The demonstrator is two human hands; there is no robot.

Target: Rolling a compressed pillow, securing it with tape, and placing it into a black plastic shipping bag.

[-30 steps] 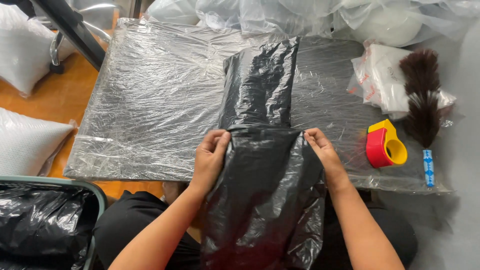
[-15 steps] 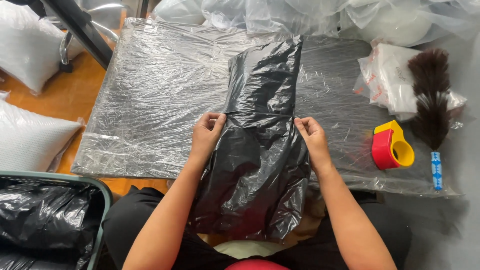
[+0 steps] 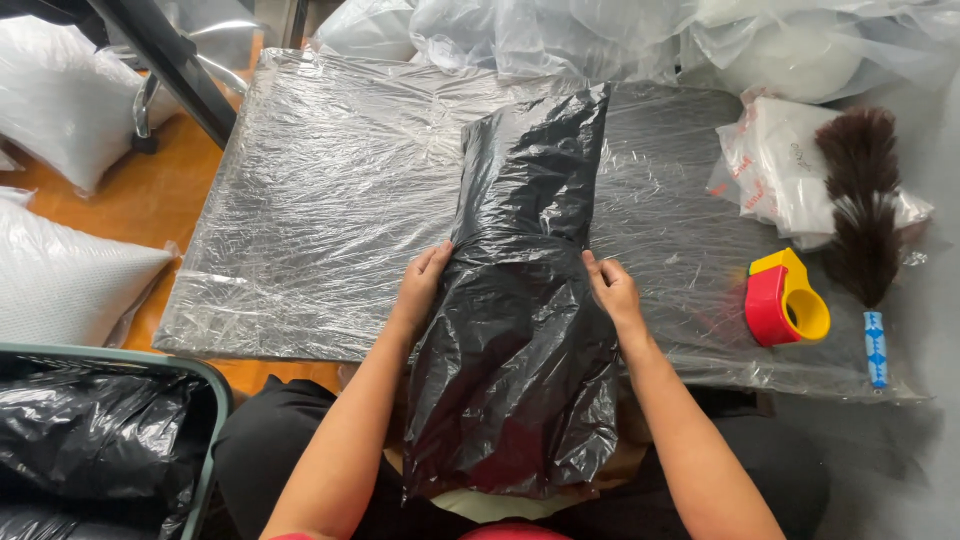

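Black crinkled plastic bag (image 3: 520, 330) hangs from our lap up onto the board, its lower part bulging over our knees and its upper part lying flat toward twelve o'clock. We grasp it on both sides where it meets the board's near edge: our left hand (image 3: 422, 285) pinches the bag's left edge between thumb and fingers, and our right hand (image 3: 612, 290) clenches the right edge the same way, so the bag is stretched between them. At eight o'clock, close to us, sits a grey-green bin lined with black plastic (image 3: 100, 440). Under the bag lies a wide dark flat board wrapped in clear cling film (image 3: 330, 200), resting over an orange floor (image 3: 120, 200). At three o'clock, on the film near the board's right edge, stands a red and yellow plastic tape dispenser (image 3: 785, 300), and just beyond it a brown feather duster with a blue patterned handle (image 3: 860, 220) lies partly over a white plastic packet with red print (image 3: 775, 165). White woven pillows (image 3: 60, 270) lie at nine and ten o'clock, and heaps of clear plastic sheeting (image 3: 620, 35) fill twelve o'clock.
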